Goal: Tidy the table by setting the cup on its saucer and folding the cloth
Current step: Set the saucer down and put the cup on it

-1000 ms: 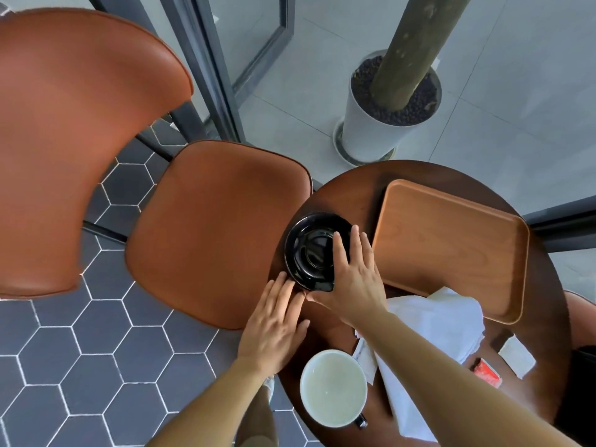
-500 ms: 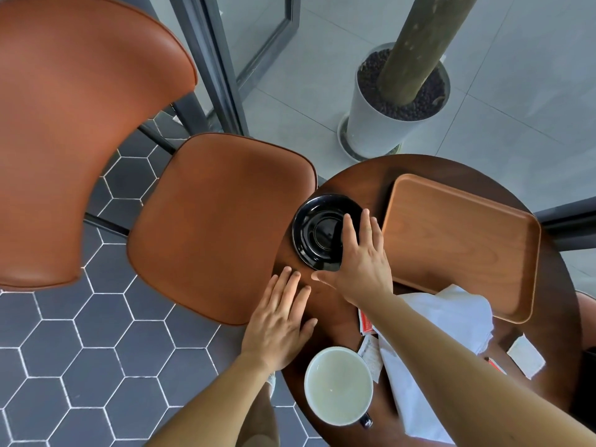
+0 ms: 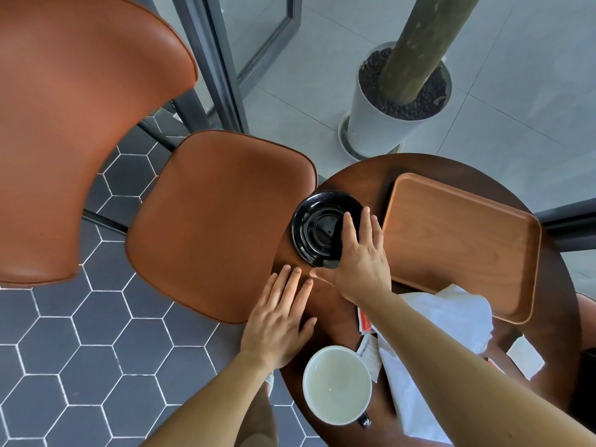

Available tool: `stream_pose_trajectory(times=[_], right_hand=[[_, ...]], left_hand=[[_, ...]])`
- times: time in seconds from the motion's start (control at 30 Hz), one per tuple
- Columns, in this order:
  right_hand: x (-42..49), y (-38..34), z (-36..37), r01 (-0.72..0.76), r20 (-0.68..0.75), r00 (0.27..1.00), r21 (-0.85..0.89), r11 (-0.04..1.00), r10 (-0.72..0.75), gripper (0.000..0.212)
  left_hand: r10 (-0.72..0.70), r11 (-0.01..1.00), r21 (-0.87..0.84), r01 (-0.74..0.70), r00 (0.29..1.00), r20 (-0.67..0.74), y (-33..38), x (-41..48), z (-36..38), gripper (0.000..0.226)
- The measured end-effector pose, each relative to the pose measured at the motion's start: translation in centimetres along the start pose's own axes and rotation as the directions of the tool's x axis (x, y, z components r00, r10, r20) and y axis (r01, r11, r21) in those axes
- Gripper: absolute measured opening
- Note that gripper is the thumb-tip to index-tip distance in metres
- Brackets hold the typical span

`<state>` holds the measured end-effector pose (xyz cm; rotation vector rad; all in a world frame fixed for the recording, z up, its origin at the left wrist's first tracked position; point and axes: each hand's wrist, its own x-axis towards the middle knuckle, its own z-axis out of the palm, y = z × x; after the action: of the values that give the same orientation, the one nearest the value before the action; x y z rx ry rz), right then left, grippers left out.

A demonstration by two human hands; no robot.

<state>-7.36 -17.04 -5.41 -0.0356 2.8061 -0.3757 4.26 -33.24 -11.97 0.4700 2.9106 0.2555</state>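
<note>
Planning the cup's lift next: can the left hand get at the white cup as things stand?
Probably yes: the left hand is open and empty, close beside the cup, with nothing between them.

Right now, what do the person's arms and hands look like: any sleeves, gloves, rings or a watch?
The left hand and the right hand are bare, with no gloves, rings or watch showing. The left forearm and the right forearm are uncovered all the way to the picture's edge, so no sleeve shows. No bracelets or markings are visible on either.
</note>
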Motion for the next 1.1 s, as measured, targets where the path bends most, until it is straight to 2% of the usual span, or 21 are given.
stream_pose_trajectory(times=[0.27, 0.37, 0.57, 0.7, 0.77, 0.83, 0.93, 1.03, 1.1], right_hand=[[0.1, 0.2, 0.1, 0.0, 0.013, 1.0, 0.066, 0.998, -0.001, 0.132], [-0.6, 0.5, -0.8, 0.003, 0.005, 1.0, 0.11, 0.994, -0.003, 0.125], [-6.1, 1.9, -3.0, -0.023, -0.189, 0.979, 0.29, 0.957, 0.081, 0.074], [-10.6, 2.4, -3.3, -0.088, -0.228, 0.956, 0.369, 0.925, 0.182, 0.041], [-12.8, 2.6, -3.4, -0.108, -0.199, 0.957, 0.434, 0.894, 0.212, 0.02], [-15.3, 3.0, -3.2, -0.12, -0.172, 0.962, 0.427, 0.896, 0.211, 0.007], [-19.1, 3.7, -2.8, -0.195, -0.07, 0.968, 0.382, 0.903, 0.239, 0.005], [-21.9, 4.1, -2.4, -0.229, 0.138, 0.972, 0.364, 0.903, 0.191, 0.024], [-23.1, 4.3, -1.4, -0.272, 0.22, 0.954, 0.337, 0.901, 0.205, 0.023]], left_hand=[[0.006, 1.0, 0.001, -0.006, 1.0, -0.008, 0.0, 0.1, 0.2, 0.07], [0.014, 1.0, 0.009, -0.013, 1.0, -0.015, -0.1, 0.1, 0.3, 0.07], [0.029, 1.0, 0.012, -0.029, 0.999, -0.013, -0.1, 0.1, 0.0, 0.067], [0.043, 0.999, 0.021, -0.043, 0.999, -0.006, -0.1, 0.1, -0.1, 0.067], [0.043, 0.999, 0.018, -0.043, 0.999, -0.019, -0.1, 0.2, 0.0, 0.067], [0.037, 0.999, 0.027, -0.037, 0.999, -0.024, -0.1, 0.2, 0.1, 0.066], [0.032, 0.998, 0.053, -0.03, 0.999, -0.038, 0.0, 0.1, 0.1, 0.066], [0.029, 0.997, 0.068, -0.024, 0.997, -0.066, 0.2, 0.1, -0.3, 0.065], [-0.001, 0.999, 0.042, 0.004, 0.996, -0.089, 0.7, 0.2, -0.8, 0.062]])
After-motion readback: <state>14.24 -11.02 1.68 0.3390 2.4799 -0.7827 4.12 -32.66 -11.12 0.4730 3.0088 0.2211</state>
